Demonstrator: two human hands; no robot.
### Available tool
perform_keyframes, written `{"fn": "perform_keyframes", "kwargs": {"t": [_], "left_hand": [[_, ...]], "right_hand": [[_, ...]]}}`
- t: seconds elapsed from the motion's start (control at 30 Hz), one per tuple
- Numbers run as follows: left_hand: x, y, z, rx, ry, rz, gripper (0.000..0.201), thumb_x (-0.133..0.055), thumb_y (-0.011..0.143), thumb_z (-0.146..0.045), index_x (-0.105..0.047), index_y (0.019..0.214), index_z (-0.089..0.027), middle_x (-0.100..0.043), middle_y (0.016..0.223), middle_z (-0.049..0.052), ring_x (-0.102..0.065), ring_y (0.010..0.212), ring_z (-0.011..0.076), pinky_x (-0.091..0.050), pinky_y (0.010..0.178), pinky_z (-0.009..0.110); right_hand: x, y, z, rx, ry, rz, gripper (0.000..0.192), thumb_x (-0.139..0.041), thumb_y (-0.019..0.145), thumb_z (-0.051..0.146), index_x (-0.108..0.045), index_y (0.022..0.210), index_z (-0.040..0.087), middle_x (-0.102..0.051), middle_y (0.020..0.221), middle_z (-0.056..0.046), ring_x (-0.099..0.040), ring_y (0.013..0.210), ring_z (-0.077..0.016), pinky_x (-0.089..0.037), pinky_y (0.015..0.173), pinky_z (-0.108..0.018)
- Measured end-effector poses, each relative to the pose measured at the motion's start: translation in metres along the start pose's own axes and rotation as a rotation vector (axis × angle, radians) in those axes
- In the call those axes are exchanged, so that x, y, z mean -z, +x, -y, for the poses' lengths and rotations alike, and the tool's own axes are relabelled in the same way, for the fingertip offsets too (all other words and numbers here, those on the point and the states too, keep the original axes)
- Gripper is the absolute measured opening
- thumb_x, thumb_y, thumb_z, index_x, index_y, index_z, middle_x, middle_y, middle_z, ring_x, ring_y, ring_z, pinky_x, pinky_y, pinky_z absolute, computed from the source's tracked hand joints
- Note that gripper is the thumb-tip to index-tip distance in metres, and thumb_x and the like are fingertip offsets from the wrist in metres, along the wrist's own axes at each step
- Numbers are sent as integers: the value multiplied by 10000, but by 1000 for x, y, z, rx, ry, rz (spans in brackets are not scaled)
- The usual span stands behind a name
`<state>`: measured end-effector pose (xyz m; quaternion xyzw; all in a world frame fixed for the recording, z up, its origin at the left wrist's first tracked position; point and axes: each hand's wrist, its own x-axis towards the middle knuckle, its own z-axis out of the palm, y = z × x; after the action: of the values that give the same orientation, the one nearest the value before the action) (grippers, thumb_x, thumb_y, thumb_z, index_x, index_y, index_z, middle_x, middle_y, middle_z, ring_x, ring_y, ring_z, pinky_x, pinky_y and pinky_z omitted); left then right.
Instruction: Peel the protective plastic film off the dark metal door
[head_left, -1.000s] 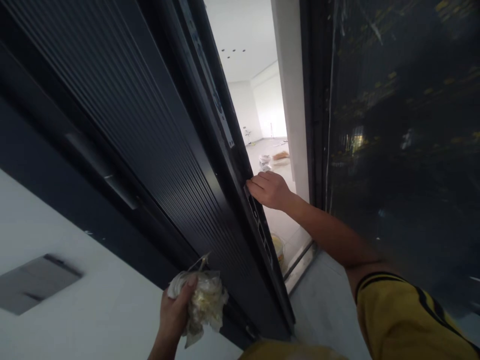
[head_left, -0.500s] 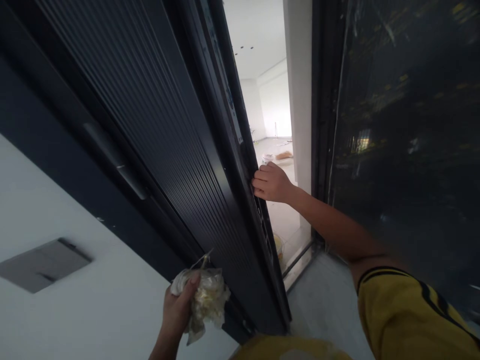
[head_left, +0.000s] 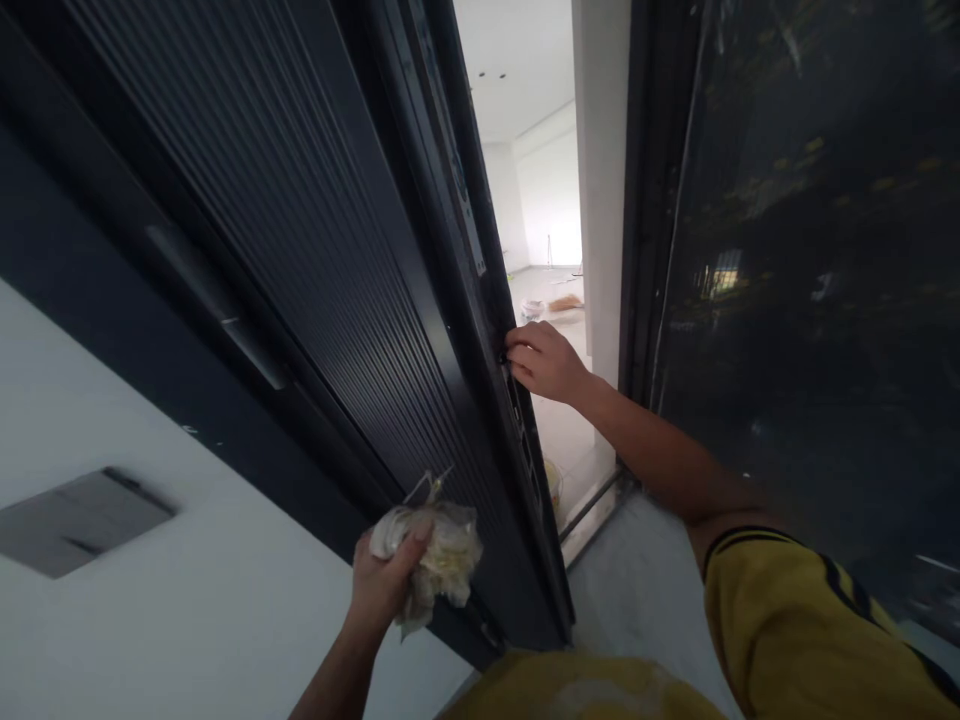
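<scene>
Head view: the left hand [head_left: 386, 575] is closed around a crumpled, translucent plastic bag with pale yellow contents [head_left: 454, 550], which bulges out beyond the thumb, before a dark, vertically ribbed, metal-looking door [head_left: 367, 270]. Above and right of this grip, the right hand [head_left: 553, 362] sets bent fingertips at the door's narrow black edge [head_left: 486, 305]; whether they pinch anything cannot be told. Beyond that hand lies a bright, white-walled room [head_left: 546, 195].
</scene>
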<state>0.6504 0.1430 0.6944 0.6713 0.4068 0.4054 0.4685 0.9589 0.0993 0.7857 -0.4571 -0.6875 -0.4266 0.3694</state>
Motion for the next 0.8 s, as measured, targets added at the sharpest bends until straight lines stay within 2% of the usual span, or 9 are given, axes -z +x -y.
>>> {"fn": "perform_keyframes", "kwargs": {"t": [0.07,0.13,0.23,0.3,0.37,0.47,0.57,0.7,0.8], "left_hand": [[-15,0,-17,-123,67,118,416,-698,552,-520,-598,633,-125,-588,576,50,-539,541,167,-451,507,242],[-32,-1,-32,-239,120,231,419,-693,598,-471,-634,823,-122,-624,677,46,-561,585,162,-466,554,239],[-55,0,-47,-358,201,308,567,-696,634,-417,-560,1113,-147,-622,731,15,-541,565,129,-457,551,224],[-66,3,-51,-419,268,320,514,-686,659,-419,-581,1090,-158,-626,741,17,-551,586,132,-470,581,234],[-73,6,-53,-518,335,314,376,-660,702,-426,-640,972,-166,-639,805,41,-588,696,154,-492,687,261],[-79,8,-54,-758,385,245,292,-648,736,-413,-678,901,-174,-592,913,74,-578,842,167,-490,784,277],[-89,4,-57,-952,450,230,274,-660,735,-394,-678,898,-175,-485,1153,111,-536,921,170,-491,801,284],[-118,-2,-57,-1014,661,331,396,-659,733,-390,-600,1049,-158,-313,1423,110,-407,1196,265,-467,904,355],[-147,-3,-47,-941,775,419,575,-650,745,-351,-473,1248,-137,-467,1314,120,-378,1239,267,-447,949,377]], "right_hand": [[-4,-1,1,-7,37,-17,171,-430,794,111,-535,694,202,-593,891,-51,-509,801,-163,-414,717,-330],[-5,-3,4,-35,98,-51,176,-432,757,87,-482,635,204,-590,823,-36,-504,771,-150,-416,687,-305],[-3,-14,7,-46,182,-89,182,-430,694,59,-405,592,208,-575,722,-15,-479,690,-132,-407,654,-284],[2,-27,6,-26,228,-77,180,-427,665,51,-382,596,210,-566,683,-7,-457,653,-128,-398,640,-281],[11,-44,4,-40,276,-47,178,-417,648,44,-374,610,213,-553,660,-3,-444,638,-128,-390,625,-278],[27,-69,2,-143,372,-6,187,-409,627,38,-350,614,215,-530,658,-4,-435,626,-123,-374,585,-264],[45,-88,8,-238,482,9,201,-421,616,34,-332,607,214,-512,659,-3,-438,619,-119,-354,560,-255],[67,-116,22,-398,605,7,196,-449,616,34,-360,604,208,-501,644,8,-451,607,-115,-347,560,-258],[77,-143,33,-572,701,-94,171,-485,608,51,-405,611,202,-511,658,7,-463,602,-113,-350,562,-258]]}}
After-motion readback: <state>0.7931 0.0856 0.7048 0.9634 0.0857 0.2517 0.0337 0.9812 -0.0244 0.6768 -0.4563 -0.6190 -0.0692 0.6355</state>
